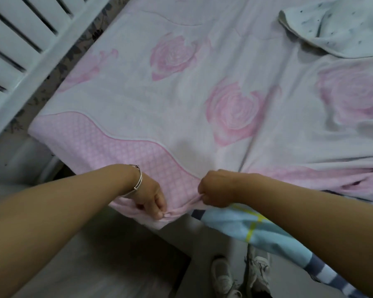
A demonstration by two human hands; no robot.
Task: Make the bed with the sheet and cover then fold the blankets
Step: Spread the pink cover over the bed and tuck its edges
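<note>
A pink cover [202, 87] with large rose prints and a darker quilted wavy border lies spread over the bed. My left hand [152, 197], with a silver bangle on the wrist, pinches the cover's near edge at the bed's side. My right hand [215, 191] grips the same edge a little to the right, fingers curled round a bunched fold. Under my right forearm a light blue checked sheet [241, 224] with yellow lines and grey stripes hangs off the bed. A white speckled blanket [336, 26] lies crumpled at the far right.
A white slatted bed rail [30, 50] runs along the far left, with dark floral fabric [73, 57] showing beside it. A pair of light sneakers [239, 276] stands on the grey floor just below the bed edge.
</note>
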